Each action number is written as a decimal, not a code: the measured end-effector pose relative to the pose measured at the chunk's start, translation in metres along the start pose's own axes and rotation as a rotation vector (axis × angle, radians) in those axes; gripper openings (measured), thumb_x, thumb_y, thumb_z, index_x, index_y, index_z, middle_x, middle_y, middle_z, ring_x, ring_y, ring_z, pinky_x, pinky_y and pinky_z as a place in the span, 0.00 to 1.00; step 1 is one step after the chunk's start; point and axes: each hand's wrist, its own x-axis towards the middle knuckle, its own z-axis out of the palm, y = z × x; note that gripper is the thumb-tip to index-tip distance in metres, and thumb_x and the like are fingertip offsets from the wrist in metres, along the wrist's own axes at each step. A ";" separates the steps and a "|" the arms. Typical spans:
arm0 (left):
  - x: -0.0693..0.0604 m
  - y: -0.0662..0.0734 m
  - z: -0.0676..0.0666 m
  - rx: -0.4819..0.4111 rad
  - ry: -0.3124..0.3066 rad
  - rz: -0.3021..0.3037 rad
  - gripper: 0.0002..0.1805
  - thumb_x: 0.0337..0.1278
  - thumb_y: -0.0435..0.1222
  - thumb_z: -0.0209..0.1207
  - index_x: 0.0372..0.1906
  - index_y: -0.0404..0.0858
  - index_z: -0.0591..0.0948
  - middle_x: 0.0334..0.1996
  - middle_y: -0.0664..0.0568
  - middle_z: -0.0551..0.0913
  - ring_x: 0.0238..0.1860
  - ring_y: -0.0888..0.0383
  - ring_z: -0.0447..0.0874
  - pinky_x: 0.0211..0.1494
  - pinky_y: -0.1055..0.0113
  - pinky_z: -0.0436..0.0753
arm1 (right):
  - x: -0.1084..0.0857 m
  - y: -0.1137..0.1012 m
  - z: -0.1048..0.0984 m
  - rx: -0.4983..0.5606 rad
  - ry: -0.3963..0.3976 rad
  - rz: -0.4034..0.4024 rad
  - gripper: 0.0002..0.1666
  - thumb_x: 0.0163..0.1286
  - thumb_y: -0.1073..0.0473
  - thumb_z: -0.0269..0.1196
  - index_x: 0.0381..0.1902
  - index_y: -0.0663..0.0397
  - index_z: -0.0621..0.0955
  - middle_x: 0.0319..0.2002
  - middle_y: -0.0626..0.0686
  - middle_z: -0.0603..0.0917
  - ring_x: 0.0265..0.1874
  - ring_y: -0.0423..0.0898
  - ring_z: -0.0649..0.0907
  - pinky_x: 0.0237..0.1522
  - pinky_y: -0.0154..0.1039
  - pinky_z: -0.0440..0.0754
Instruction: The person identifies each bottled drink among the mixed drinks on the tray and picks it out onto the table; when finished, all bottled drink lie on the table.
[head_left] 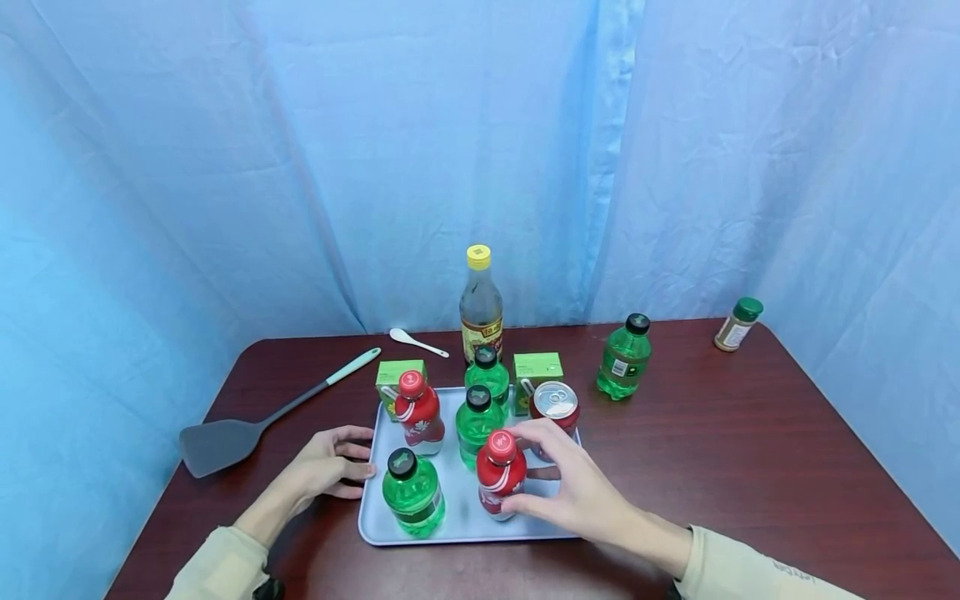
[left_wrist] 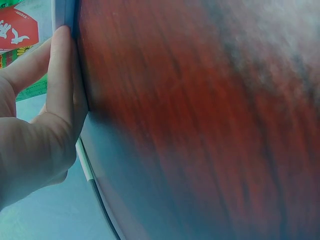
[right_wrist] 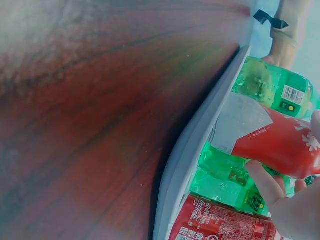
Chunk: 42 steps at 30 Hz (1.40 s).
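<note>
My right hand (head_left: 573, 483) is around a red bottle (head_left: 501, 479) with a red cap, thumb on its near side. The bottle stands upright at the front of a pale tray (head_left: 457, 529). In the right wrist view, the thumb lies against the red bottle (right_wrist: 280, 145). At the tray's left edge, my left hand (head_left: 330, 462) touches the rim with extended fingers, also seen in the left wrist view. The tray also bears three green bottles, the nearest one (head_left: 414, 496) at front left, another red bottle (head_left: 420, 417) and a red Coca-Cola can (head_left: 555, 408).
Two green drink cartons (head_left: 537, 367) stand at the tray's back. Behind are a yellow-capped bottle (head_left: 482, 308) and a white spoon (head_left: 417, 342). A grey spatula (head_left: 225, 446) lies left. Rightward stand a green bottle (head_left: 624, 358) and a green-capped jar (head_left: 738, 325).
</note>
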 end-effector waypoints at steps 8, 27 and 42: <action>0.000 0.000 -0.001 -0.004 0.006 0.007 0.34 0.53 0.28 0.72 0.65 0.32 0.73 0.46 0.40 0.80 0.37 0.50 0.86 0.36 0.50 0.89 | 0.005 0.003 -0.001 0.035 -0.011 -0.035 0.43 0.54 0.51 0.80 0.66 0.35 0.73 0.59 0.44 0.75 0.56 0.47 0.79 0.43 0.42 0.88; 0.003 0.004 0.002 -0.016 0.022 0.008 0.33 0.53 0.28 0.72 0.65 0.32 0.74 0.46 0.40 0.80 0.38 0.50 0.85 0.36 0.51 0.89 | 0.013 -0.001 -0.005 0.071 -0.037 0.028 0.43 0.54 0.53 0.81 0.65 0.38 0.74 0.60 0.47 0.76 0.57 0.50 0.79 0.46 0.47 0.87; 0.000 0.002 0.003 0.008 0.034 -0.015 0.32 0.52 0.26 0.72 0.64 0.33 0.74 0.44 0.40 0.80 0.36 0.50 0.85 0.34 0.51 0.89 | 0.006 0.002 0.003 0.074 -0.032 0.038 0.44 0.54 0.55 0.81 0.66 0.37 0.73 0.59 0.46 0.77 0.58 0.50 0.79 0.43 0.46 0.88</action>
